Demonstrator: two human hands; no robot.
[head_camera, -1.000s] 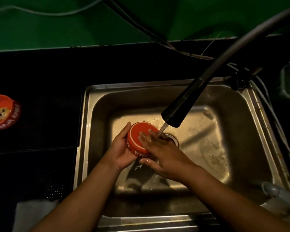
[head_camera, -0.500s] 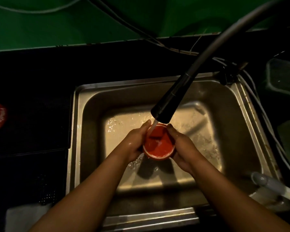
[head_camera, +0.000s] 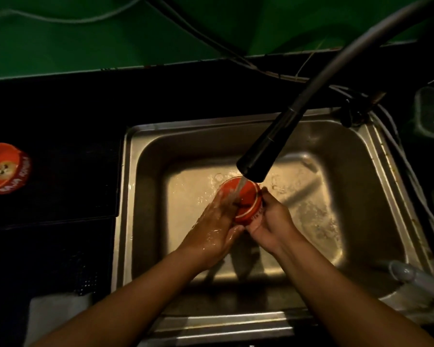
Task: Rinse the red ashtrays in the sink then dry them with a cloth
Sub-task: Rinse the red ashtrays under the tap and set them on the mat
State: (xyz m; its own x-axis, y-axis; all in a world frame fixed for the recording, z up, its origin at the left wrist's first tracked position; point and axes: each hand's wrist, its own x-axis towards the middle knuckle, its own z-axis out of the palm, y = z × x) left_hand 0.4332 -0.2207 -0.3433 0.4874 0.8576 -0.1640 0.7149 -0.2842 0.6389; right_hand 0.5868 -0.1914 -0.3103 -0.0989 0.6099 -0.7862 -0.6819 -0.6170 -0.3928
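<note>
A red ashtray point(head_camera: 247, 201) is tilted on its side over the steel sink point(head_camera: 145, 186), under the running stream from the black faucet head point(head_camera: 262, 156). My right hand point(head_camera: 271, 224) grips its right rim, fingers curled round the edge. The wet fingers of my left hand point(head_camera: 216, 224) lie across its red face under the water, thumb beneath. A second red ashtray point(head_camera: 6, 167) with white lettering stands upright on the dark counter at far left.
A white cloth point(head_camera: 53, 319) lies on the counter at lower left. The grey faucet hose point(head_camera: 361, 43) arcs in from upper right. A clear plastic container point(head_camera: 432, 111) sits right of the sink, and a grey pipe point(head_camera: 411, 274) lies at the sink's lower right corner.
The ashtray was turned from hollow side up to tilted on its side. My left hand moved from gripping its left rim onto its face, under the stream.
</note>
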